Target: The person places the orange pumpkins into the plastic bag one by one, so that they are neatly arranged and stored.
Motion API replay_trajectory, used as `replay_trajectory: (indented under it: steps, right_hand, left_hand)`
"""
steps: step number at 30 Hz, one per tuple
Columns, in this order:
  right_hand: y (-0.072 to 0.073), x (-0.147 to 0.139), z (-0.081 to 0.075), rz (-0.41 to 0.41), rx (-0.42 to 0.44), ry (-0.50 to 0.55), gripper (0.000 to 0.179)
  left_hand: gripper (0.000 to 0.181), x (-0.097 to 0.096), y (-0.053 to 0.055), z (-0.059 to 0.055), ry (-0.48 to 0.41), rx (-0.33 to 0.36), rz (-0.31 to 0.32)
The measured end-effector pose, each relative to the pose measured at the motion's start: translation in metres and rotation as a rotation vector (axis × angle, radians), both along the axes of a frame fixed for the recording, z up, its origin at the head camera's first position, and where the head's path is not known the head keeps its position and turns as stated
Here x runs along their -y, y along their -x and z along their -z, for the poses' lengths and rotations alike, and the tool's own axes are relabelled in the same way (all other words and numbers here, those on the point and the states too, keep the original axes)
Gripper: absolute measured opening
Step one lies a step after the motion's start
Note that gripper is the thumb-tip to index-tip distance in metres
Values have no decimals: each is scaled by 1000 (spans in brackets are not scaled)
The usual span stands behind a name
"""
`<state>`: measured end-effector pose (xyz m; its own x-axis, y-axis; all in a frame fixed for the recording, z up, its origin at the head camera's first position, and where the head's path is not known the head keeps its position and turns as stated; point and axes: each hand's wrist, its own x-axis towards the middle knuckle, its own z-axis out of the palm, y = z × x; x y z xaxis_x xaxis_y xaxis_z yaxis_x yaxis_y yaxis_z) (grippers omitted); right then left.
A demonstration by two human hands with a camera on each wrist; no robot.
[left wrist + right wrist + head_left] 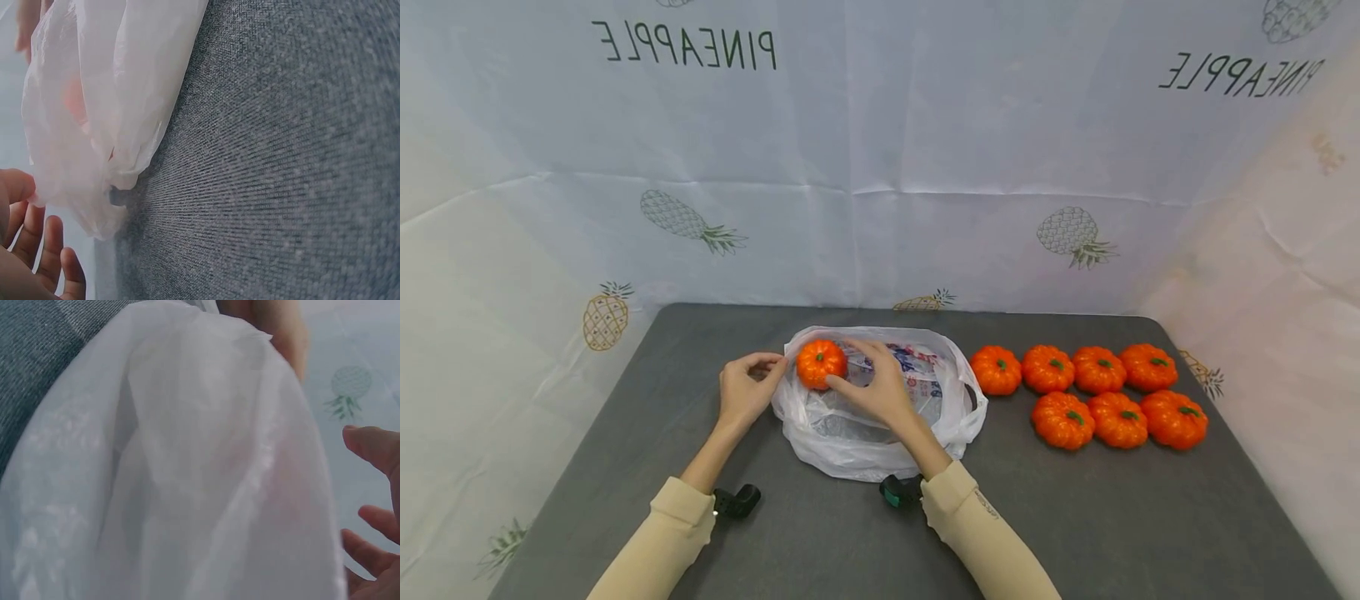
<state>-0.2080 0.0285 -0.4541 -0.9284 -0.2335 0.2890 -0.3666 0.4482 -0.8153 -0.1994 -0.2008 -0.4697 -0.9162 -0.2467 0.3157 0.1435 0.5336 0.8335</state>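
Observation:
A white plastic bag (pixel 880 454) stands with its mouth spread wide on the dark table. Inside it, toward the left, sits a small orange pumpkin (pixel 821 364) with a green stem. My left hand (pixel 751 388) pinches the bag's left rim between thumb and forefinger; the left wrist view has the thumb (pixel 19 185) right at the thin plastic (pixel 69 144). Over the bag's mouth is my right hand (pixel 876 382), thumb and fingers spread apart, thumb tip close beside the pumpkin. In the right wrist view those fingers (pixel 369 550) hold nothing, and the bag wall (pixel 187 456) veils the pumpkin.
Several more orange pumpkins (pixel 1099 371) lie in two rows on the table (pixel 1000 525) to the right of the bag. The nearest one, a pumpkin (pixel 996 370), is close to the bag's right handle. Behind the table hangs a pineapple-print cloth (pixel 880 150).

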Motion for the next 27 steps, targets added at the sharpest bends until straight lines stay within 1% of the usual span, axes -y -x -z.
replay_trajectory:
  steps: [3, 11, 16, 19, 25, 27]
  right_hand:
    - [-4, -8, -4, 2, -7, 7, 66]
    - [-18, -36, -14, 9, -14, 9, 66]
    - [-25, -55, -18, 10, -42, -2, 64]
    - [-31, -68, -19, 30, -64, -20, 63]
    - [-41, -98, -21, 68, -103, -16, 61]
    - [-46, -108, -22, 95, -116, -27, 60]
  left_hand:
    - [13, 0, -1, -1, -6, 5, 4]
    - [15, 1, -1, -1, 5, 16, -9]
    - [16, 1, -2, -2, 17, 19, -14]
    - [16, 1, -2, -2, 21, 22, -15]
    - [16, 0, -1, -1, 20, 31, -8]
    - [16, 0, -1, -1, 18, 37, -8]
